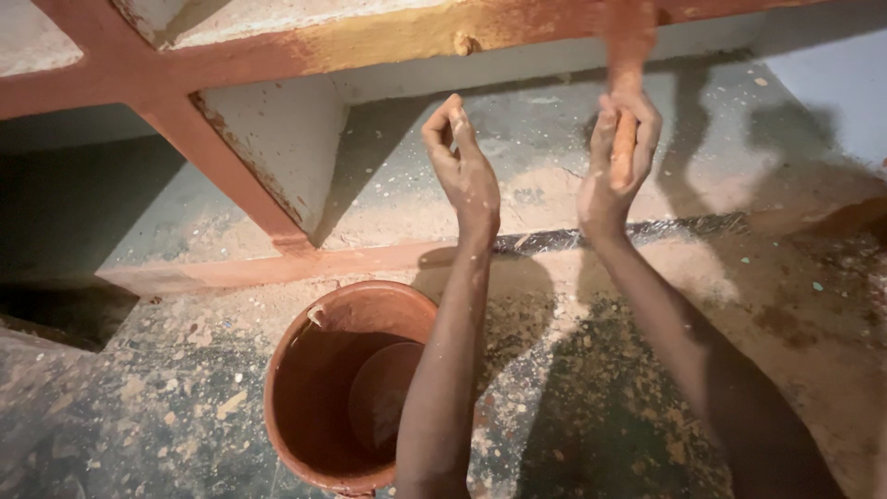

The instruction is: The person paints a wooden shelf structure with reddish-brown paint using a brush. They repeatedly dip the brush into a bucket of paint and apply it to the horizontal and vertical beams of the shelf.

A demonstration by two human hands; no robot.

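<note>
My right hand is raised and closed around an orange-brown pad or sponge, pressed near the red-brown painted frame above. My left hand is lifted beside it, fingertips pinched together, and I see nothing in it. Below my left forearm stands a red-brown bucket holding dark liquid; a round object lies submerged in the liquid.
A white triangular panel sits within the slanted frame bars. A red-brown ledge runs across the middle. The grey floor is dusty and speckled with paint flakes. A dark gap opens at the left.
</note>
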